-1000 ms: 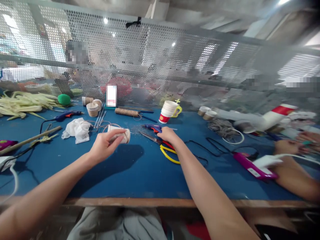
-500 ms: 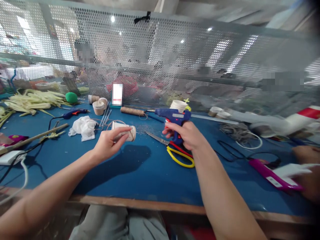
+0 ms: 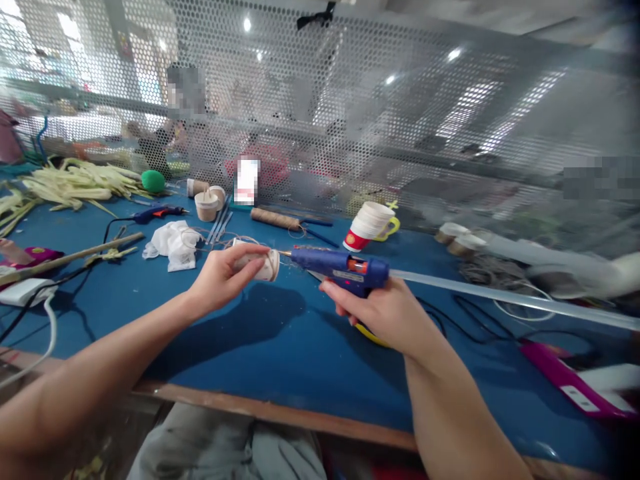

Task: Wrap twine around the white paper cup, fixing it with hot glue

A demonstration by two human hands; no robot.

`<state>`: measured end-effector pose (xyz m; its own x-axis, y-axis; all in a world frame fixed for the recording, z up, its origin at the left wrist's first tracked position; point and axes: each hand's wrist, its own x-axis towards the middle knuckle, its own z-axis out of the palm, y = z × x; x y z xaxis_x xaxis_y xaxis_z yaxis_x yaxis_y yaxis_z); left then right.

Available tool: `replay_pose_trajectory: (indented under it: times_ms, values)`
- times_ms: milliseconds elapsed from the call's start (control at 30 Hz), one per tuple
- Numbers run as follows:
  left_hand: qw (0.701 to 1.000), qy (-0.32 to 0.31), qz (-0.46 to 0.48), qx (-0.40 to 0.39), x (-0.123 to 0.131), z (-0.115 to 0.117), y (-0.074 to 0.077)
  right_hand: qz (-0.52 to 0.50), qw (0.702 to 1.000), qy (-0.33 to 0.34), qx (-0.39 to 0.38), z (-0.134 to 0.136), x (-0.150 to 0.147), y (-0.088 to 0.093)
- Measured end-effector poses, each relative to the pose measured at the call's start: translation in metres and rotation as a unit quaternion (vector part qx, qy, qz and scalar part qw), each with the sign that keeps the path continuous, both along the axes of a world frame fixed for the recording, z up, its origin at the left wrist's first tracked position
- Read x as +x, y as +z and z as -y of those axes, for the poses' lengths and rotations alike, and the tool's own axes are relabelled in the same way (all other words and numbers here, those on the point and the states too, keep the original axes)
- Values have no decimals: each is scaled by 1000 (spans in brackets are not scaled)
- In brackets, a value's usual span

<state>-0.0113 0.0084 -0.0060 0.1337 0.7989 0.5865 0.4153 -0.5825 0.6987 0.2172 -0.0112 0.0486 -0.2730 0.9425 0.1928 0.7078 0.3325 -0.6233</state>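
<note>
My left hand (image 3: pixel 225 277) is closed around a small white paper cup (image 3: pixel 270 265), tipped on its side above the table. Thin brown twine (image 3: pixel 245 239) trails from the cup to the left. In my right hand (image 3: pixel 380 307) is a blue hot glue gun (image 3: pixel 335 265), its trigger side partly hidden by my fingers. The gun's nozzle points left, close to the cup's rim; whether they touch I cannot tell. A long clear glue stick (image 3: pixel 490 293) sticks out of its back. Below the gun lie scissors, mostly covered, with one yellow handle loop (image 3: pixel 370 335) showing.
Stacked paper cups (image 3: pixel 367 227) stand behind the gun. A twine roll (image 3: pixel 275 219), a crumpled white cloth (image 3: pixel 173 245), another glue gun (image 3: pixel 155 213) and twine-wrapped cups (image 3: pixel 206 207) lie to the left. At right are a purple power strip (image 3: pixel 575 380) and black cables. A perforated metal screen (image 3: pixel 310 120) rises behind.
The glue gun has swung down and turned, bringing its nozzle to the cup's rim and uncovering the stacked cups behind. My left hand still holds the cup. The view has shifted slightly.
</note>
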Motion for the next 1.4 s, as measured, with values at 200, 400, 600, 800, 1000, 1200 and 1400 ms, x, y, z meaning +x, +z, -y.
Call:
replay_pose_trajectory:
  times_ms: [200,400,600,800,1000,1200,1400]
  values:
    - [1000,-11,-3,-2,1,0,-1,41,999,-12,-13,1,-3,4]
    - [1000,-6,-16,-12,2,0,-2,79,997,-16,-9,3,-2,3]
    - [999,-2,-27,-20,2,-2,-5,109,994,-20,0,4,-4,6]
    - [999,1,-40,-19,3,-2,-7,109,994,-15,-1,3,-3,3]
    - [998,4,-48,-26,3,-3,-9,97,995,-7,11,4,-3,-6]
    - [998,7,-46,-33,5,-3,-9,86,996,3,17,5,-3,-6]
    - [998,4,-46,-38,5,-2,-9,84,996,5,12,7,-3,-6]
